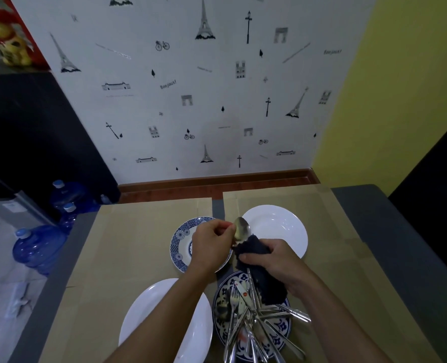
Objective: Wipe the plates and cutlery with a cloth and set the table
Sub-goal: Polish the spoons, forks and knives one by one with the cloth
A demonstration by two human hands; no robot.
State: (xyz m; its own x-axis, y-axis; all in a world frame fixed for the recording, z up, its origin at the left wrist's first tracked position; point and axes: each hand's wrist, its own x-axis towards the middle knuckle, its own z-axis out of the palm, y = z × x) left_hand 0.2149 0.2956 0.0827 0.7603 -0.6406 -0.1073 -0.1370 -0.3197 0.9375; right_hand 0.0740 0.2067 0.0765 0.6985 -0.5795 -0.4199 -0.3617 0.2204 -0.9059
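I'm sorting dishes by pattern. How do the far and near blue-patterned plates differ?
The far blue plate has a patchwork rim of small panels around a white ring; the near blue plate carries bold flower shapes. The far one shows no cutlery on it and is partly hidden by the left hand; the near one is piled with cutlery. Both are round, blue and white.

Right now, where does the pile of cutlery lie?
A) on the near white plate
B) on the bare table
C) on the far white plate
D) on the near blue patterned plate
D: the cutlery is heaped on the near blue patterned plate, right of the near white plate.
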